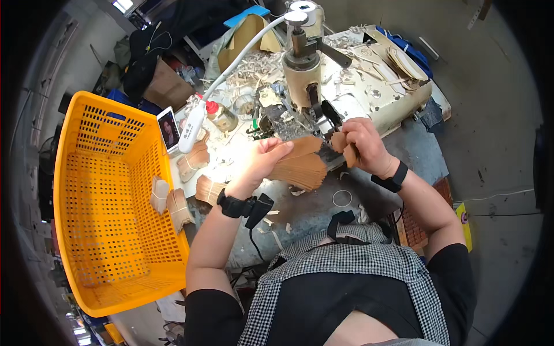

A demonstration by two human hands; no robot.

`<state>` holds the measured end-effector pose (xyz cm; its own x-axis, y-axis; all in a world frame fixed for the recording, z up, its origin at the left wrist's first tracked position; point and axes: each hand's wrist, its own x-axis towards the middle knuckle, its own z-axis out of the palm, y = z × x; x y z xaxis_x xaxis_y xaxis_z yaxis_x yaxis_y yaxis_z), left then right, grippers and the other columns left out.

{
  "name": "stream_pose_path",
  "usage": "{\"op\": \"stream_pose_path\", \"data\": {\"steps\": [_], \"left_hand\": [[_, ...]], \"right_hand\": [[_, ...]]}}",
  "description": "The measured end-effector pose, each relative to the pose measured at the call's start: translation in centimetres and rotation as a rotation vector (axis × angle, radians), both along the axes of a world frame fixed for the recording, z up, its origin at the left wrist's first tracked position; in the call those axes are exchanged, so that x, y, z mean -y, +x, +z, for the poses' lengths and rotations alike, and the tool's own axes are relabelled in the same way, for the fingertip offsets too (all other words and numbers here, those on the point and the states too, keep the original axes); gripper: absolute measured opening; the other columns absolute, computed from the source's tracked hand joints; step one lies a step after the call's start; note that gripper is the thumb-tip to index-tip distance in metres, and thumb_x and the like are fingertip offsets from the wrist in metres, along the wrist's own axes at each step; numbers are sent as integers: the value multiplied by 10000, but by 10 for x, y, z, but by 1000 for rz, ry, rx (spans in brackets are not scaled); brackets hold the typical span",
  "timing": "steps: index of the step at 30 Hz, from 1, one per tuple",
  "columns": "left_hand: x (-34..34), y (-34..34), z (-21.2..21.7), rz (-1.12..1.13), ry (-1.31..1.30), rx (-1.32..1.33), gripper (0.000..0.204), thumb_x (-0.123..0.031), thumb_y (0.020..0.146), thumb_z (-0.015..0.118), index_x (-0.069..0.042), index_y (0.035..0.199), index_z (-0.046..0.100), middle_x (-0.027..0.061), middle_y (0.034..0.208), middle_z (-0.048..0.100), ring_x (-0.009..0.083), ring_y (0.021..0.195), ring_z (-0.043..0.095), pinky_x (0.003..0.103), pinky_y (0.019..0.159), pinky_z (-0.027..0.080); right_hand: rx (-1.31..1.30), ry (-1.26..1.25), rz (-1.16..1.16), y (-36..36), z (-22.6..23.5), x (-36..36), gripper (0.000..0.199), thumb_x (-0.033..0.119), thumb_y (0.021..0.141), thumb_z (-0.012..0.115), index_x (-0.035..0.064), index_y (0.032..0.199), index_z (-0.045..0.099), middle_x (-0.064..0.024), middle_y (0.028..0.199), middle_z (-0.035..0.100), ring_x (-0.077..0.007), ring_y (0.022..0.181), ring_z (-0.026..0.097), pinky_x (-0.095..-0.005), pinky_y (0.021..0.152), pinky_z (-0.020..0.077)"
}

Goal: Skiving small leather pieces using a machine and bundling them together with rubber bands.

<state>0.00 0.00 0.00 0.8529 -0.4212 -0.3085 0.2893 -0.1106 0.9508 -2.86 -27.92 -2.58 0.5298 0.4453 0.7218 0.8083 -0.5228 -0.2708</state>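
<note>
Left hand [262, 160] is gripping a fat stack [300, 164] of tan leather pieces over the bench [311, 207] middle — right hand [360, 144] pinches one piece [340, 143] by the machine [303, 75]. Yellow basket [109, 202] sits off the left edge, with bundles [190, 161] beside it.

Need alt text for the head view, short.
A person at a cluttered workbench holds a stack of tan leather pieces in the left hand while the right hand holds one piece at a small machine. A yellow plastic crate sits to their left.
</note>
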Motion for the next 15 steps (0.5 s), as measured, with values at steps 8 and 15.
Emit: {"op": "stream_pose_path", "data": {"steps": [8,15], "left_hand": [[12,-5,14,-122,-102,-2,157,-192,903,652,-47,960,641,-13,869,657,31,743,589,193,687,480],[-3,-10,13,-154,-178,-45,149,-200,907,649,-52,910,639,-46,818,632,5,728,538,180,672,439]], "right_hand": [[-39,-3,-132,8,12,-7,483,-25,647,661,28,1097,491,-152,1063,557,-353,1021,518,-415,894,424],[-406,154,-142,-3,16,2,492,-69,679,590,9,1159,521,-153,999,572,-347,953,525,-400,855,432]]}}
